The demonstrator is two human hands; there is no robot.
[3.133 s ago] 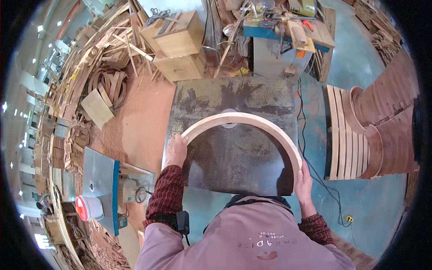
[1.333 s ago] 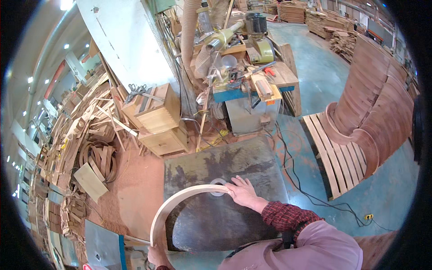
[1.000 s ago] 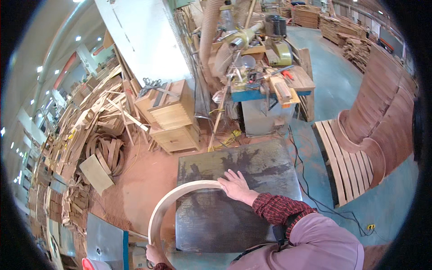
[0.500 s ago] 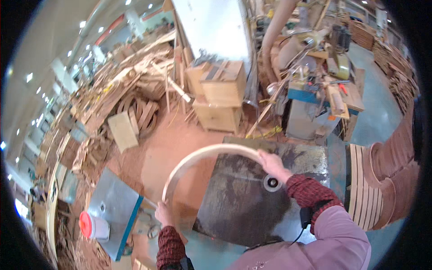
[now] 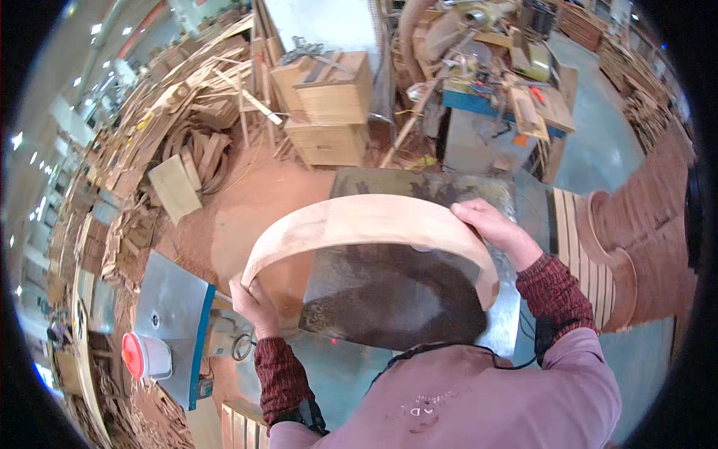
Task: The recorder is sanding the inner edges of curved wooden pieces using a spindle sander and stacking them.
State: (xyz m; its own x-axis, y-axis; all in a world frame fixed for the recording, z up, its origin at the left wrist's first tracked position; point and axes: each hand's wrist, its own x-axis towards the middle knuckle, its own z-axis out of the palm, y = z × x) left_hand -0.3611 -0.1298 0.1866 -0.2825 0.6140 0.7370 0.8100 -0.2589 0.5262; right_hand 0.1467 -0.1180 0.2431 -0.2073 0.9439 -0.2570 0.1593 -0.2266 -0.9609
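- A curved wooden band (image 5: 359,217) arched across the centre, over a dark tabletop (image 5: 351,299).
- The left hand (image 5: 254,307), centre-left, pinched its left end.
- The right hand (image 5: 499,229), centre-right, gripped its right side; finger spread couldn't be told.

I had a dark, blotchy metal table (image 5: 389,295) spread out below and between the left fingers (image 5: 241,290) and the right fingers (image 5: 465,212). Left of the left fingers I saw a grey table (image 5: 176,288) with a blue edge, bearing a white tub (image 5: 155,358) with a red lid. Beyond those fingers, the floor (image 5: 258,213) wore reddish dust and carried stacked wooden drawer cabinets (image 5: 325,144). Farther past the right fingers I could see a cluttered bench (image 5: 470,102) holding tools and boards (image 5: 526,112). To their right, a slatted base (image 5: 577,254) supported curved brown panels (image 5: 636,213).
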